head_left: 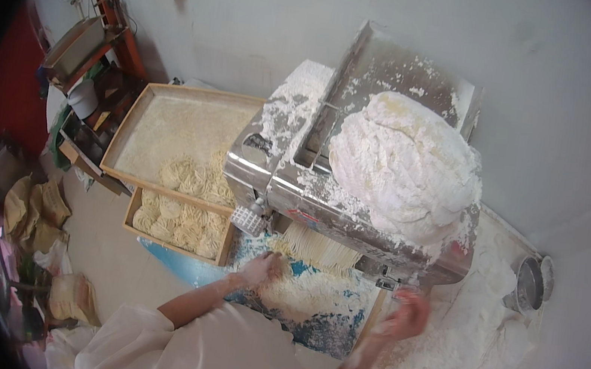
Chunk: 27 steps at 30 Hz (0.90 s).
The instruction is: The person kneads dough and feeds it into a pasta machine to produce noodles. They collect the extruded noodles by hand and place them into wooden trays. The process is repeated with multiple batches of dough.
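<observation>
A steel noodle machine (322,194) stands before me, dusted with flour. On its top sits a large floured lump of dough (405,166). Cut noodles (315,247) hang in a row from its lower front, above a blue surface (329,331) strewn with flour. My left hand (264,271) is low beside the left end of the noodles; its fingers are partly hidden, so its grip is unclear. My right hand (406,316) is raised and blurred near a small metal fitting (386,284) at the machine's lower right; whether it touches the fitting is unclear.
Left of the machine, a wooden-framed tray (183,135) with noodle bundles overlaps a second tray (182,225) of bundles. A floured board (443,341) lies to the right, with a metal scoop or cup (528,285) near the wall. Paper sacks (37,210) stand at far left.
</observation>
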{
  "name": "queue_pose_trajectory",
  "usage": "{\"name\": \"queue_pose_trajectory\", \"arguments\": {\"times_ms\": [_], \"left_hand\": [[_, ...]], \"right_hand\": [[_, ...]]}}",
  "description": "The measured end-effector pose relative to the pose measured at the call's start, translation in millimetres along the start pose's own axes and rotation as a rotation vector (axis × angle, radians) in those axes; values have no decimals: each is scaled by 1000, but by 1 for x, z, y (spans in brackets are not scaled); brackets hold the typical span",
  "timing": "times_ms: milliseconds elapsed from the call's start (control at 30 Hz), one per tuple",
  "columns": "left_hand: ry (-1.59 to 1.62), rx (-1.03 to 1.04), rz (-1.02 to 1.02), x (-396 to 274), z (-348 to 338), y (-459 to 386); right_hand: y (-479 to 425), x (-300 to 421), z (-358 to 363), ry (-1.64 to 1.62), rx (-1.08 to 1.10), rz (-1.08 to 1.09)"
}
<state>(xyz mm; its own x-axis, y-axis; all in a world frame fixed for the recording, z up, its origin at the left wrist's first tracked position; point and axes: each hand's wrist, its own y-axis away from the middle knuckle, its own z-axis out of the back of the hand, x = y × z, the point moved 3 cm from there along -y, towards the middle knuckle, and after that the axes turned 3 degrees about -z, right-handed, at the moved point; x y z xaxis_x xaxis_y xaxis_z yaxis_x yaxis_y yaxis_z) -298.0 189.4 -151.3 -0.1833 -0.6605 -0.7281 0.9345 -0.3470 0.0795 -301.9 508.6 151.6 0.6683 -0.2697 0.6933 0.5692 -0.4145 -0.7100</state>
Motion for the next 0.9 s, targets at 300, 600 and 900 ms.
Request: {"name": "queue_pose_trajectory", "arguments": {"times_ms": [300,600,900], "left_hand": [[827,-173,487,9,6,-24],[1116,-260,796,35,18,-57],[1076,-305,604,-2,-2,-99]], "right_hand": [[175,-135,4,-328,-141,-1042],[270,-321,58,-383,-298,-1230],[264,-362,30,-1033,-36,-773]]}}
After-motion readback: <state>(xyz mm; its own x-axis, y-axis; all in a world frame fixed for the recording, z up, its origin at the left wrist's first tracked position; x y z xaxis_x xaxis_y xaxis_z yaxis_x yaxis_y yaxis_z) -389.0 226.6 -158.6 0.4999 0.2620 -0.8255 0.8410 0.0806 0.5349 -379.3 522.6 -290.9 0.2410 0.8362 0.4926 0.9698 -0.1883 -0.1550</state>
